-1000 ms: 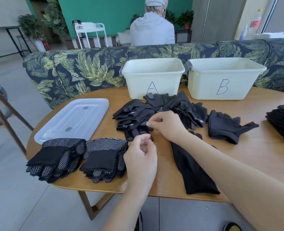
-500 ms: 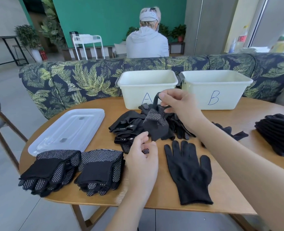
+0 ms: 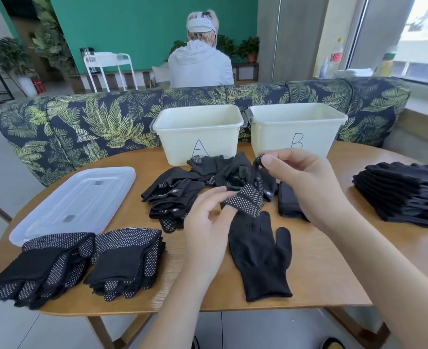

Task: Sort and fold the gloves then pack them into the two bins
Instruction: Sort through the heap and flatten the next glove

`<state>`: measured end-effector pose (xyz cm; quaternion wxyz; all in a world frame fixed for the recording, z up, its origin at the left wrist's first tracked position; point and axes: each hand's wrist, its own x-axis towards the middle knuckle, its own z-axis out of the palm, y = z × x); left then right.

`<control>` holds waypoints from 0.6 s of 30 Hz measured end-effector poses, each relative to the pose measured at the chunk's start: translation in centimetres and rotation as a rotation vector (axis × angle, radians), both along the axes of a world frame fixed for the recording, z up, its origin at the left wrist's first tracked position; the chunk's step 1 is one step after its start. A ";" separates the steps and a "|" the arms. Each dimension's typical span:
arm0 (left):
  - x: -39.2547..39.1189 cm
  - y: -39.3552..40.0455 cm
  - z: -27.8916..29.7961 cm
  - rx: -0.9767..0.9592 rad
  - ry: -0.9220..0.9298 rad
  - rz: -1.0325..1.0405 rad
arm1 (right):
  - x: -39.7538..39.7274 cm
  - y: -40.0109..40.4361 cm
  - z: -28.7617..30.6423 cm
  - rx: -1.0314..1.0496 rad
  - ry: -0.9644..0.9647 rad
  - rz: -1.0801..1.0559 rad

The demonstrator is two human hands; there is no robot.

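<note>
My right hand (image 3: 301, 182) pinches a black dotted glove (image 3: 248, 200) by its cuff and holds it above the table. My left hand (image 3: 208, 222) touches the glove's hanging lower end with its fingertips. A plain black glove (image 3: 260, 255) lies flat under them. A loose heap of black gloves (image 3: 182, 192) sits in front of bin A (image 3: 198, 134). Bin B (image 3: 298, 127) stands to its right. Two folded stacks of dotted gloves (image 3: 44, 265) (image 3: 127, 260) lie at the front left. A stack of plain black gloves (image 3: 404, 192) is at the right edge.
A clear plastic lid (image 3: 74, 202) lies on the round wooden table (image 3: 333, 273) at the left. A leaf-patterned sofa (image 3: 82, 122) curves behind the bins. A person (image 3: 200, 61) sits beyond it, back turned. A folded black glove (image 3: 288, 202) lies by my right wrist.
My right hand picked a dotted glove out of the heap and carried it up and toward me. My left hand rose to touch its lower end. The camera tilted up.
</note>
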<state>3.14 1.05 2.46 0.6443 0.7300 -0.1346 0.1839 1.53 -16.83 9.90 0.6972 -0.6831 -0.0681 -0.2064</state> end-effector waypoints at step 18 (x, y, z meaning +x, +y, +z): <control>0.0 -1.6 -1.5 -0.355 0.543 -0.117 | -2.3 -1.7 -8.1 0.121 0.493 0.318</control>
